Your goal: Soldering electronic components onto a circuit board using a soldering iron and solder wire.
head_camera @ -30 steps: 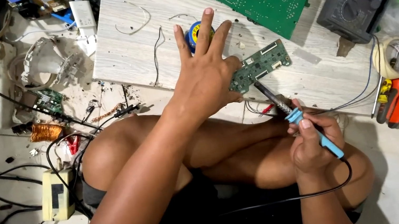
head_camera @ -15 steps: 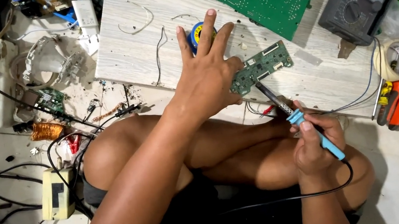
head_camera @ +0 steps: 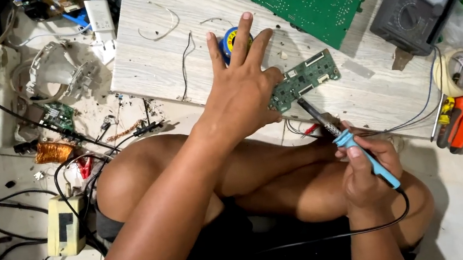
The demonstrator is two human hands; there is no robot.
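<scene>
A small green circuit board is steadied on the pale wooden board by the left hand, fingers spread flat and apart, thumb touching the board's edge. A blue-handled soldering iron is clamped in the closed right hand, its tip angled just beside the board's near edge. A slipped tip could be driven into the nearby thumb, judging by that closeness

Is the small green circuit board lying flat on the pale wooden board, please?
Flat: the small green circuit board rests face-up on the pale wooden board, its near end under the left hand.
</scene>
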